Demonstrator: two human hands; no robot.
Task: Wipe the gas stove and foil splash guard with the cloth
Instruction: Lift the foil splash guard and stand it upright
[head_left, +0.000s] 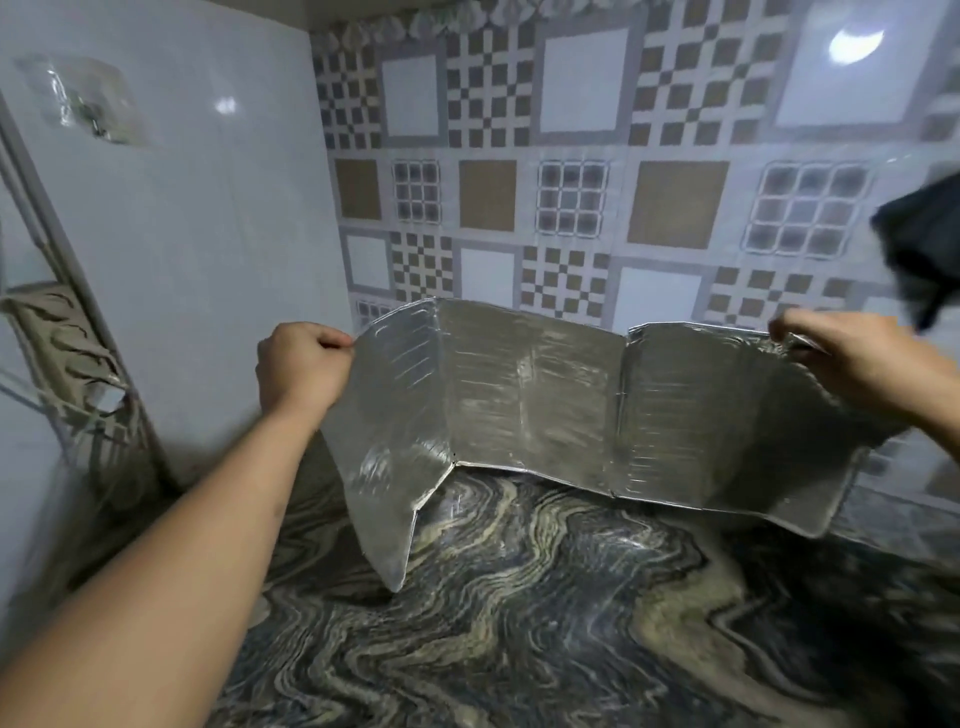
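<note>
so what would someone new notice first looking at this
Most likely the shiny foil splash guard, opened out in folded panels mid-frame, its lower left corner near the swirly marble counter. The left hand pinches its left top edge and the right hand grips its right top edge. Behind it stands a busy checkered tile wall.

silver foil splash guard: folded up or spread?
Spread: silver foil splash guard panels fanned out between left hand and right hand.
</note>
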